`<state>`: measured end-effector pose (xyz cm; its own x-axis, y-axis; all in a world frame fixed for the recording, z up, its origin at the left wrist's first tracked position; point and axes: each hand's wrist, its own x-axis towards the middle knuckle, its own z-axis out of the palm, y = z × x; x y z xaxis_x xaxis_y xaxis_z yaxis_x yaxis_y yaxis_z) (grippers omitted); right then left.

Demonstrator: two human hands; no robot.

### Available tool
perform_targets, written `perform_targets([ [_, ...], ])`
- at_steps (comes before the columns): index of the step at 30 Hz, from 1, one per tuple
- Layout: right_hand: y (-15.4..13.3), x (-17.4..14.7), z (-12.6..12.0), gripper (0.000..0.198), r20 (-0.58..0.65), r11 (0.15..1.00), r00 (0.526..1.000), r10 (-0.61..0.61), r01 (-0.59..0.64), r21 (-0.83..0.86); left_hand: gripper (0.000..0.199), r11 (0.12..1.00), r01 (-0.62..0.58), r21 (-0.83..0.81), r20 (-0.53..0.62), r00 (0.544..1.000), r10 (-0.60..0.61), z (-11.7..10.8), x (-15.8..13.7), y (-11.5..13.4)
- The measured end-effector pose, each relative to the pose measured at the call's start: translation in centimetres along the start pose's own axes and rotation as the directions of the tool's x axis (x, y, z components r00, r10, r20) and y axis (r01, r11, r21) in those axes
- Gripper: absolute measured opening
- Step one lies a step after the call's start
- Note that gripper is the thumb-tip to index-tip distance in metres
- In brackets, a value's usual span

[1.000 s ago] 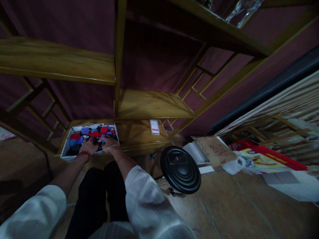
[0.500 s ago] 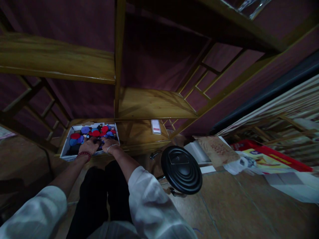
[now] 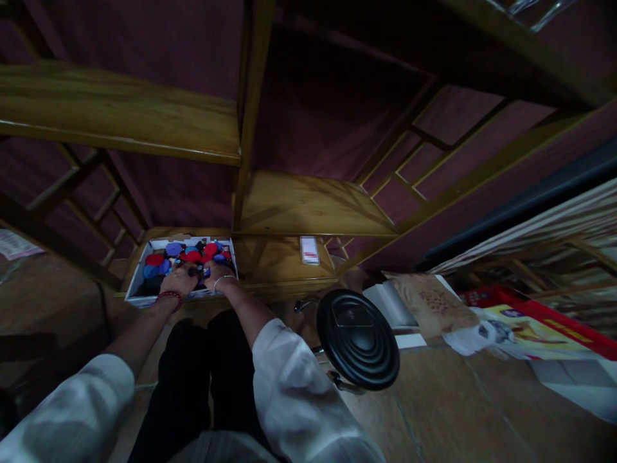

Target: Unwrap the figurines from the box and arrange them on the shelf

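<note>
A white cardboard box (image 3: 135, 292) stands on the low wooden shelf in front of my knees. Packed inside it are several small items with round red, blue and purple tops (image 3: 173, 249); their exact kind is too small to tell. My left hand (image 3: 179, 278), with a red bead bracelet, reaches over the box's near side, its fingers curled around something dark. Close beside it, my right hand (image 3: 214, 274), wearing a silver bangle, has its fingers bent at a small dark-blue and purple item. The hands partly hide what they grip.
Wooden shelving (image 3: 318, 204) rises ahead and above. A white card (image 3: 309, 249) lies on the low shelf to the right of the box. A round black stool (image 3: 357, 339) stands at my right. Cardboard (image 3: 434, 302) and a red-yellow box (image 3: 540, 325) lie on the floor beyond.
The view has shifted slightly, so the shelf and stool appear farther right. Both hands stay in the box, close together, with small finger movements.
</note>
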<state>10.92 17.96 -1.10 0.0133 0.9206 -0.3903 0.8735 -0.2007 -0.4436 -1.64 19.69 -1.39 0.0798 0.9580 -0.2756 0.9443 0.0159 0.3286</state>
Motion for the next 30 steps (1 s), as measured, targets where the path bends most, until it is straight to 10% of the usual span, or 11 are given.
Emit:
perform_targets([
  [12,0.19,0.24,0.38,0.023,-0.122,0.998,0.992,-0.019,0.025,0.049,0.033,0.996,-0.055,-0.072,0.028,0.998,0.057,-0.43,-0.17,0.08],
  [30,-0.30,-0.26,0.65,0.045,-0.265,1.000,0.964,0.020,-0.017,0.015,0.031,0.964,-0.077,-0.256,-0.208,0.978,0.023,-0.09,-0.19,-0.75],
])
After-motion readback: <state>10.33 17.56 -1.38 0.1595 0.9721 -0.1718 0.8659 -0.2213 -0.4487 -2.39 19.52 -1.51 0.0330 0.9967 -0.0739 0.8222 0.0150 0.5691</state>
